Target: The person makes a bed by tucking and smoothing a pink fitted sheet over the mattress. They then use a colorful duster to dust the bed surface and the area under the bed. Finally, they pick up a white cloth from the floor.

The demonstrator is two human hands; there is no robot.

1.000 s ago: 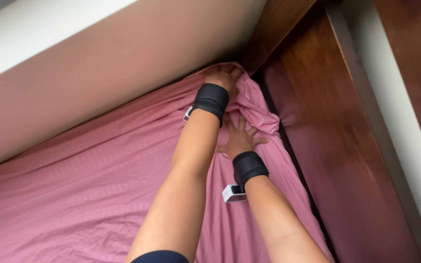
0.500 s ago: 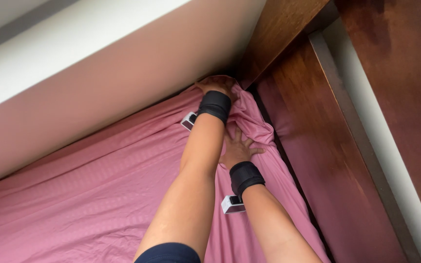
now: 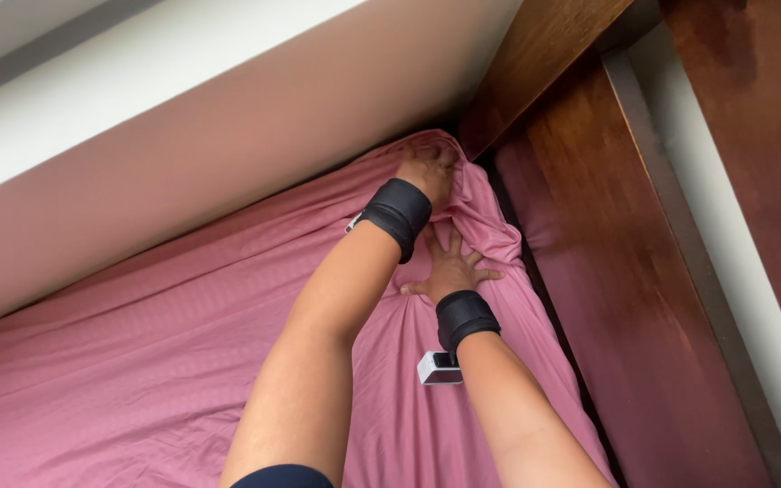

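Observation:
A pink sheet (image 3: pixel 137 361) covers the mattress. It is bunched into folds at the far corner (image 3: pixel 476 194), next to the dark wooden bed frame. My left hand (image 3: pixel 428 170) reaches to that corner with its fingers closed on the gathered fabric. My right hand (image 3: pixel 449 269) lies flat on the sheet just below it, fingers spread, pressing the cloth down. Both wrists wear black bands, and each band carries a small white device (image 3: pixel 438 369).
A white wall (image 3: pixel 183 136) runs along the far side of the mattress. A brown wooden headboard (image 3: pixel 544 63) and side rail (image 3: pixel 625 298) border the corner on the right. A pale strip (image 3: pixel 734 271) runs beyond the rail.
The view has shifted slightly. My left hand stays gripping the sheet at the corner, and my right hand stays flat below it with little movement.

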